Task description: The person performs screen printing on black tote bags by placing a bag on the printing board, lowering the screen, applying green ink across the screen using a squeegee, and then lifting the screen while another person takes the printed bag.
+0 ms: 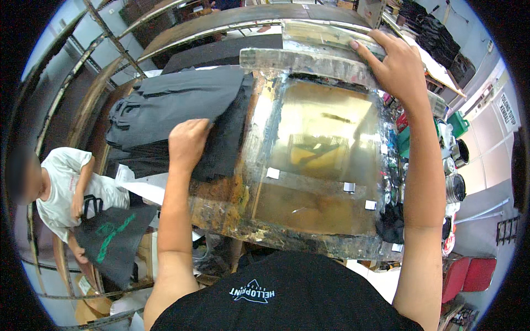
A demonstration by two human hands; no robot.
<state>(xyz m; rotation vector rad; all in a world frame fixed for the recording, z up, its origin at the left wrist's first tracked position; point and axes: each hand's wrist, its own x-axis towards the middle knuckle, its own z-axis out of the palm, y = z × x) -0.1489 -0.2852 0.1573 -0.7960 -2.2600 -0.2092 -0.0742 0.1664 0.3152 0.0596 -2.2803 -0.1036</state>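
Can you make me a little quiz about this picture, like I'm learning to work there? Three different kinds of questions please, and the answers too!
1. Pick one: what is the worker's left hand touching?
A) a red chair
B) the dark cloth pile
C) a green bin

2. True or false: the other person is holding a dark sheet with a green marking on it.

3. Fill in the blank: the small squares on the shiny golden panel are coloured ____.

Key:
1. B
2. True
3. White
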